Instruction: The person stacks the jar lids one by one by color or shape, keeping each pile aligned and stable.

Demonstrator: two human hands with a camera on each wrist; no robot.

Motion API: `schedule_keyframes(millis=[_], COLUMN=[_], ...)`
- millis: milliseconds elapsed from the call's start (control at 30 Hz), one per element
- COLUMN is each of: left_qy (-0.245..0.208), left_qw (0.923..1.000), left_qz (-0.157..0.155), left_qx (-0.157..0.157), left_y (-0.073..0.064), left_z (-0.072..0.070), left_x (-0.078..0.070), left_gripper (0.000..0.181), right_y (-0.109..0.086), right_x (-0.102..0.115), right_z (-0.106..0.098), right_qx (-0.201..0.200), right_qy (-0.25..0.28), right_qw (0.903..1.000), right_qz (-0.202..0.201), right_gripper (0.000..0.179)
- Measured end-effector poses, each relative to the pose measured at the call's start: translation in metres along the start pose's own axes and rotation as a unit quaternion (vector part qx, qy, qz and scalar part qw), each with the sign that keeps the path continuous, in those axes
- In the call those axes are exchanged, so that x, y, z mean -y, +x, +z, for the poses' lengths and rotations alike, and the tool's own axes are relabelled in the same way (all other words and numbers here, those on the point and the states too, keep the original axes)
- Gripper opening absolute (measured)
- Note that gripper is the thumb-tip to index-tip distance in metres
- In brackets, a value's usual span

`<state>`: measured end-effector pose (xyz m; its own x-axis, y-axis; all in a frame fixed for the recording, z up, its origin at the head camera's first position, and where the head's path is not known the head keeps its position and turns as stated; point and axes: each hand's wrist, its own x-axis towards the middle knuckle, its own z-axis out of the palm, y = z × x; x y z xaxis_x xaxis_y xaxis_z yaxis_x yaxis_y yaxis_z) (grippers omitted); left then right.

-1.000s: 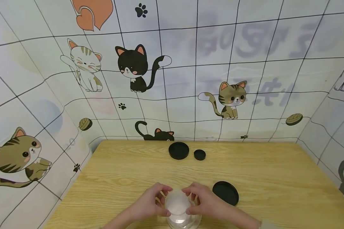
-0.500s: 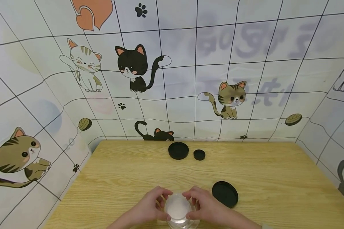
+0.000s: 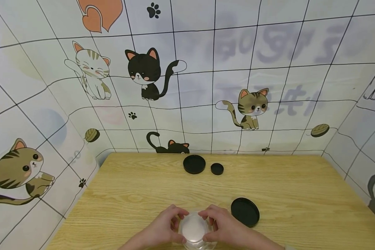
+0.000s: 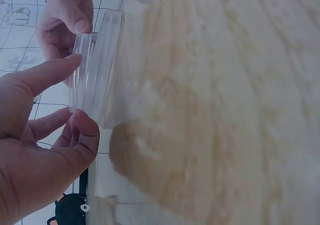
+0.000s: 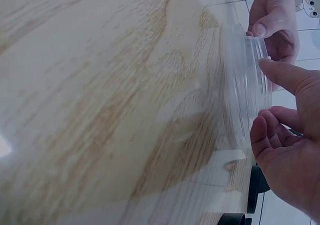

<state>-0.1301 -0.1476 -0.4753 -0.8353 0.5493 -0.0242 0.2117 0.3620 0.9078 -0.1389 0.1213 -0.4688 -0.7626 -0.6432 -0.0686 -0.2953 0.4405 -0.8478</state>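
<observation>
In the head view, a small clear plastic round dish (image 3: pixel 193 227) sits at the table's near edge, on a wider clear round piece (image 4: pixel 112 55) that rests on the table. My left hand (image 3: pixel 165 225) holds the small dish's left side, with its thumb on the near rim and bent fingers on the far rim. Across from it, my right hand (image 3: pixel 225 225) pinches the right side the same way. Both wrist views show the stack edge-on, its clear layers close together. How many layers there are, I cannot tell.
A large black round lid (image 3: pixel 245 212) lies just right of my right hand. Near the back edge of the wooden table (image 3: pixel 137 187) are another black round lid (image 3: pixel 194 164) and a smaller black one (image 3: pixel 217 169). A cat-patterned cloth (image 3: pixel 200 86) rises behind.
Both hands have brought the small clear dish slightly down and nearer, onto the wider clear piece. The black lids have stayed in place.
</observation>
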Motion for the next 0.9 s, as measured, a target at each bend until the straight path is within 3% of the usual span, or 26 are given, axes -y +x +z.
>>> schedule_keyframes(millis=[400, 700, 900], left_qy=[0.016, 0.018, 0.019], left_qw=[0.9997, 0.9997, 0.9998], left_qz=[-0.019, -0.019, -0.008], left_qx=[0.006, 0.004, 0.001], left_y=[0.001, 0.002, 0.002], left_z=[0.000, 0.000, 0.000], left_x=[0.000, 0.003, 0.002], left_gripper=[0.060, 0.059, 0.061], right_y=[0.001, 0.002, 0.001], right_x=[0.000, -0.012, -0.008], right_z=[0.000, -0.001, -0.001], right_qx=[0.002, 0.010, 0.000], right_qy=[-0.007, -0.026, -0.026], right_qw=[0.9999, 0.9983, 0.9986], right_qz=[0.007, -0.051, -0.046], right_gripper=[0.051, 0.054, 0.054])
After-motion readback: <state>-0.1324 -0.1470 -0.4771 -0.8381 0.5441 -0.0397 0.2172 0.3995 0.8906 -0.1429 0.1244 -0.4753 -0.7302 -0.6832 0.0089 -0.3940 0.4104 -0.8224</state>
